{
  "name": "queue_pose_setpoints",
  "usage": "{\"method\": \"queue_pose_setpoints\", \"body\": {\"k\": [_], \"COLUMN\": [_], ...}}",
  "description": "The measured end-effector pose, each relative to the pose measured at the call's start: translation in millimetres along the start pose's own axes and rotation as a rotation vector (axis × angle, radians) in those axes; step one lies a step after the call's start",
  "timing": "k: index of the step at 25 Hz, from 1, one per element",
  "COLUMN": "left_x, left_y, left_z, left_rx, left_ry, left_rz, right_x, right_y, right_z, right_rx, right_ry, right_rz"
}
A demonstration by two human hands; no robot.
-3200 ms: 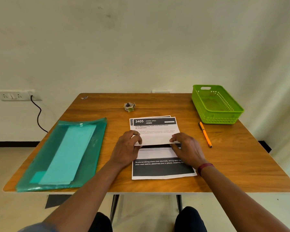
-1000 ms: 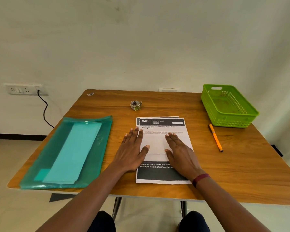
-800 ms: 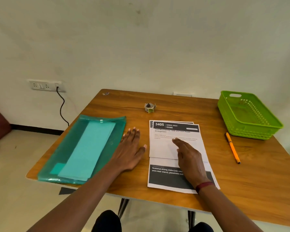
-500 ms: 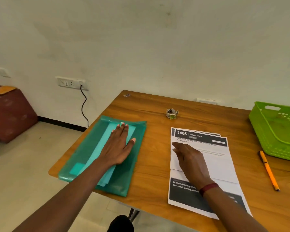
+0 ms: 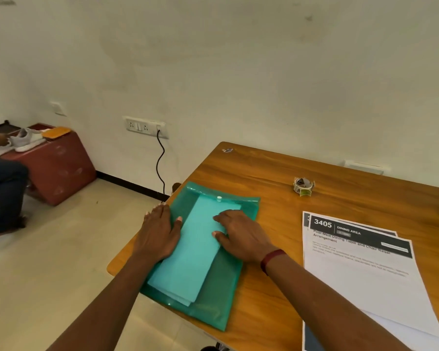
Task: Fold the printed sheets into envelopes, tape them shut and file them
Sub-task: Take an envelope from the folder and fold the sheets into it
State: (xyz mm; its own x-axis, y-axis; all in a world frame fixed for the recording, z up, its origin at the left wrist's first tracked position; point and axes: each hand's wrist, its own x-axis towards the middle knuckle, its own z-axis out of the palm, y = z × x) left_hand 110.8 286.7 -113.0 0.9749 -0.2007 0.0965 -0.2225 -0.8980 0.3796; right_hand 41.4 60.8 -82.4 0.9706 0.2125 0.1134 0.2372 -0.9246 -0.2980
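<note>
Two hands are resting on the green plastic folder (image 5: 213,295) at the left edge of the wooden table (image 5: 264,173) in the head view. The left hand (image 5: 160,234) is lying flat, fingers stretched out and gripping nothing, over the folder's left border. The right hand (image 5: 241,236) is pressing down on the right half with fingers loosely curled, tips on the plastic, grasping nothing either; a dark red band (image 5: 273,258) is circling its wrist. Inside the see-through folder a stack of light turquoise envelopes (image 5: 193,262) is showing through, lying lengthwise, with a white snap button (image 5: 219,198) sitting at the folder's far flap. The printed sheets (image 5: 360,269) are lying well apart to the right, near the table's front edge, the top one headed "3405 DINING AREA", folded partway over. A small tape roll (image 5: 303,186) is standing beyond them, toward the wall.
</note>
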Motion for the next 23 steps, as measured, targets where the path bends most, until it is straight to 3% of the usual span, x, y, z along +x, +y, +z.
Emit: {"method": "queue_pose_setpoints", "body": {"k": [4,15,23], "left_x": [-3.7,2.7,5.1], "left_y": [-1.4,-11.2,-17.0], "left_z": [2.9,-0.2,8.7], "left_rx": [-0.097,-0.456,-0.501], "left_ry": [0.083,0.169,0.196], "left_rz": [0.037,-0.084,-0.051], "right_x": [27.2,103.5,126.4], "right_y": [-1.0,40.5,39.5], "right_z": [6.2,-23.4,-35.4], "right_rx": [0.011,0.061,0.175], "right_ry": [-0.031,0.022,-0.202], "right_rz": [0.019,0.262,0.326]}}
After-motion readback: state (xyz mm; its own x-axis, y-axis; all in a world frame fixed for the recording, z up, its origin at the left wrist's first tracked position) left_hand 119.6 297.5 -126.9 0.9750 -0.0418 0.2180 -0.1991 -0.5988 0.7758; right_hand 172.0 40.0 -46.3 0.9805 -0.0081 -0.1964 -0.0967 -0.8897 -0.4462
